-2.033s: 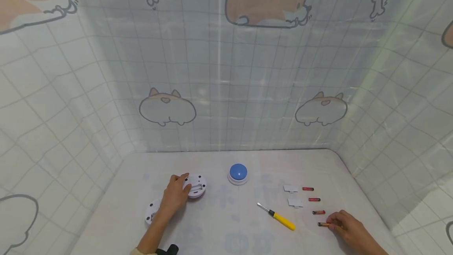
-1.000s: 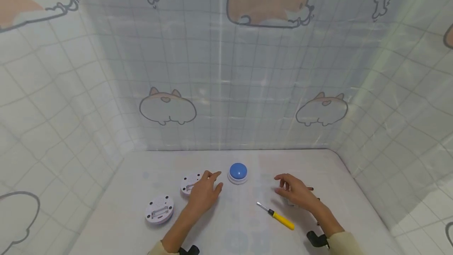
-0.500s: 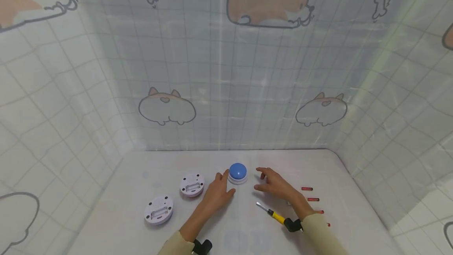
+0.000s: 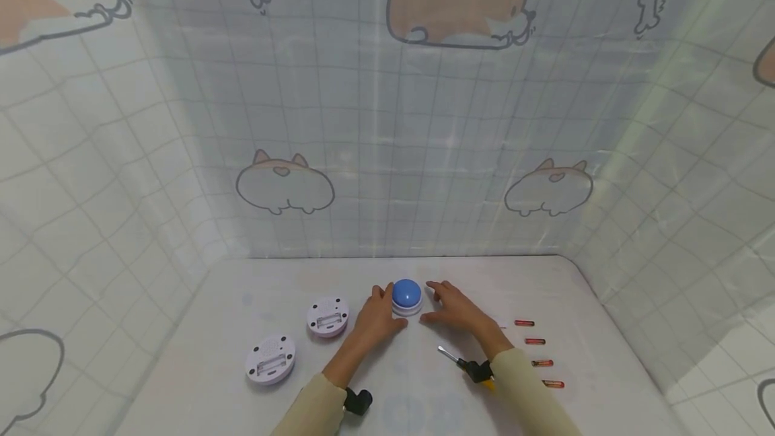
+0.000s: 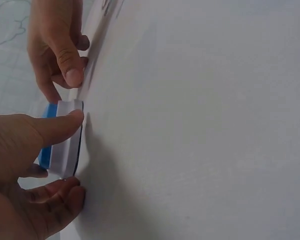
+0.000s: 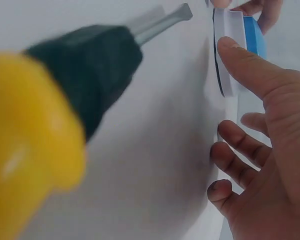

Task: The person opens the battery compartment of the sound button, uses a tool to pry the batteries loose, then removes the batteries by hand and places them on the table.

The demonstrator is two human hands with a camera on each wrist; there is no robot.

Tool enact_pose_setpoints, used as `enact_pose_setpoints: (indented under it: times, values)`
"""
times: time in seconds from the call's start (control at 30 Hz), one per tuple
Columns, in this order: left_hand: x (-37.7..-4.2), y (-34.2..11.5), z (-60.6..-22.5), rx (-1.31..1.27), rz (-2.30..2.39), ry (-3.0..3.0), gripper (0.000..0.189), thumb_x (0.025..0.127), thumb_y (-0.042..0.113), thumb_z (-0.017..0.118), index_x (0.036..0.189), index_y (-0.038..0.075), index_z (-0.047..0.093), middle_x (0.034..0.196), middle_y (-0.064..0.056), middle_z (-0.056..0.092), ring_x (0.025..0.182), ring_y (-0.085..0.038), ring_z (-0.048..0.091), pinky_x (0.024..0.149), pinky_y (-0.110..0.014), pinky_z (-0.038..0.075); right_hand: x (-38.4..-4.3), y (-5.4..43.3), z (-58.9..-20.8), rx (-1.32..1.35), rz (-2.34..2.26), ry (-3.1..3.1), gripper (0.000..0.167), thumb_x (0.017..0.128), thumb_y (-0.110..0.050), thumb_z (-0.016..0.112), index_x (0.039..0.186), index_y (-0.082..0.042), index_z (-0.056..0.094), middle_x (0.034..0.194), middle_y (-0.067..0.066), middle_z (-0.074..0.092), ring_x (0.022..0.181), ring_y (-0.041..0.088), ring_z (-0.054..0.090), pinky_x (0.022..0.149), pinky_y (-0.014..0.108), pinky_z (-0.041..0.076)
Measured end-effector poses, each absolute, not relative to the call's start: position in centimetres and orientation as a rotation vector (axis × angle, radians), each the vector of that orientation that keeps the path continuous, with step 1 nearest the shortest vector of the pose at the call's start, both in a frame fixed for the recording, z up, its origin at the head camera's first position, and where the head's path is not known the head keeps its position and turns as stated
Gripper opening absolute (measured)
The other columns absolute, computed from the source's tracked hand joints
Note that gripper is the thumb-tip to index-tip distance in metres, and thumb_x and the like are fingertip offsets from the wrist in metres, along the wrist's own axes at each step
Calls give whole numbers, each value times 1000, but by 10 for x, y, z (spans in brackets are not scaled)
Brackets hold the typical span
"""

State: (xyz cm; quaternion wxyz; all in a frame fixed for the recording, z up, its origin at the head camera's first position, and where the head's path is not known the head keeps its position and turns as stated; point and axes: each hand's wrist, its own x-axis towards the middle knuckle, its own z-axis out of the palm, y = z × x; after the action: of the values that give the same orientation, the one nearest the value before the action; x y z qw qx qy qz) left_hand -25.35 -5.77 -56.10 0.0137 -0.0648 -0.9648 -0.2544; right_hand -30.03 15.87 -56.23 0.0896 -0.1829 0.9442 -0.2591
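Note:
A round push button (image 4: 407, 295) with a blue dome and white base stands dome-up on the table between both hands. My left hand (image 4: 375, 315) holds its left side; in the left wrist view the thumb (image 5: 62, 129) lies across the white base and the fingers bend round the lower end. My right hand (image 4: 457, 308) is spread just right of the button with nothing in it. In the right wrist view its thumb (image 6: 250, 67) overlaps the base; contact is unclear. Two more white round units (image 4: 271, 360), (image 4: 328, 317) lie upside down at left, their battery slots showing.
A yellow-handled screwdriver (image 4: 449, 354) lies partly under the right forearm, and looms close in the right wrist view. Several red batteries (image 4: 535, 342) sit in a column at right. The right arm mostly hides the white covers. A patterned curtain (image 4: 375, 120) encloses the table.
The left hand left the upturned units and moved right to the blue push button. The right hand left the lowest battery and came left to the button's other side.

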Motion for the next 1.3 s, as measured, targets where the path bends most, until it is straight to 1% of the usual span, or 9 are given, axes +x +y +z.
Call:
enact_pose_setpoints:
  times: [0.13, 0.27, 0.37, 0.6, 0.83, 1.0, 1.17, 1.3]
  values:
    - [-259, -59, -564, -214, -775, -2986, 85, 82, 33, 84, 149, 2, 42, 125, -21, 49, 105, -32, 61, 89, -48, 54, -305, 152, -566, -582, -767, 2811, 85, 80, -48, 83, 149, -14, 47, 117, 4, 58, 102, 18, 55, 95, 43, 51]
    - [-264, -61, -566, -223, -769, -2967, 83, 82, 33, 84, 148, 2, 44, 123, -20, 51, 104, -33, 61, 89, -48, 54, -308, 145, -567, -603, -779, 2811, 82, 81, -44, 83, 149, -13, 47, 120, 6, 58, 107, 20, 57, 97, 46, 51]
    - [-267, -62, -567, -233, -784, -2961, 83, 82, 34, 84, 148, 3, 45, 123, -20, 51, 106, -33, 61, 90, -49, 53, -311, 141, -567, -625, -773, 2824, 79, 82, -42, 83, 148, -14, 49, 123, 6, 58, 111, 21, 57, 99, 47, 49]
    - [-267, -65, -565, -278, -794, -2965, 83, 83, 35, 83, 148, 2, 43, 124, -22, 50, 107, -35, 60, 89, -49, 52, -311, 140, -565, -705, -818, 2801, 76, 83, -38, 83, 145, -8, 51, 123, 8, 59, 113, 24, 58, 99, 49, 48]
    - [-265, -64, -565, -267, -794, -2975, 83, 84, 35, 83, 149, 3, 43, 125, -22, 50, 108, -35, 60, 91, -49, 52, -311, 139, -566, -677, -846, 2788, 74, 82, -37, 83, 144, -9, 52, 122, 7, 59, 113, 24, 57, 100, 50, 47]
    - [-262, -64, -563, -254, -816, -2985, 81, 85, 34, 82, 149, 2, 43, 125, -23, 50, 107, -35, 60, 90, -51, 52, -311, 141, -572, -686, -852, 2782, 74, 83, -38, 83, 144, -9, 52, 121, 6, 59, 112, 22, 57, 100, 48, 47]
    - [-259, -63, -563, -253, -823, -2988, 78, 88, 36, 78, 149, 2, 43, 125, -22, 50, 106, -34, 61, 89, -50, 52, -308, 141, -575, -701, -843, 2800, 74, 83, -39, 82, 144, -10, 51, 119, 4, 59, 110, 19, 57, 99, 45, 48]
    - [-257, -64, -564, -273, -830, -2964, 78, 88, 36, 78, 149, 2, 43, 123, -22, 50, 104, -33, 61, 87, -50, 53, -304, 141, -573, -703, -858, 2809, 76, 83, -40, 82, 145, -9, 51, 118, 4, 59, 109, 19, 57, 98, 45, 48]
